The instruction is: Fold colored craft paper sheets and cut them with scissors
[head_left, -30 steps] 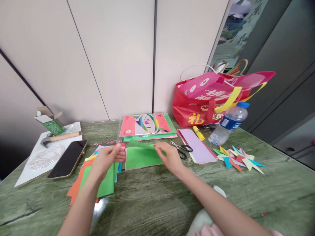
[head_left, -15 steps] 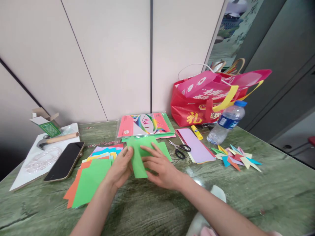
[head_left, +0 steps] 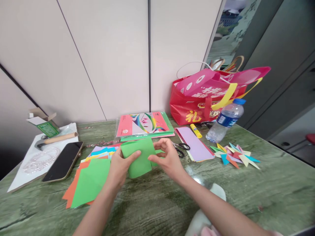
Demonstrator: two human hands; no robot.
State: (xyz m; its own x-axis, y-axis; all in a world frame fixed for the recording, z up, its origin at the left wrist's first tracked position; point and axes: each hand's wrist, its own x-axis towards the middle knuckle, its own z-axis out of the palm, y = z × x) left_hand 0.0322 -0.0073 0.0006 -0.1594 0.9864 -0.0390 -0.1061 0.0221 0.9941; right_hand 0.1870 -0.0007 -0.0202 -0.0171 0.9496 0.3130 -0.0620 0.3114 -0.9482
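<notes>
A folded or curved green sheet of paper (head_left: 141, 157) is held up over the table in front of me. My left hand (head_left: 120, 167) grips its left side, the thumb pressed flat on the front and the fingers hidden behind. At the right edge is my right hand (head_left: 168, 159), fingers bent and spread apart, the thumb tip in front of the paper's edge. A fanned stack of coloured paper, a green sheet (head_left: 92, 180) on top, lies left of my left forearm. Black-handled scissors (head_left: 183, 147) lie just beyond my right hand, partly covered by it.
At the back lies a coloured paper pack (head_left: 142, 124). Purple paper strips (head_left: 195, 144), a glue stick (head_left: 196, 131), a water bottle (head_left: 226, 119), a red bag (head_left: 192, 105) and folded paper stars (head_left: 236, 154) stand rightward. Leftward are a phone (head_left: 64, 162), a hammer (head_left: 59, 139) and a small box (head_left: 45, 124).
The green paper has turned so its wider face shows. My left thumb now lies across its front. My right hand has drawn back from over the paper to its right edge.
</notes>
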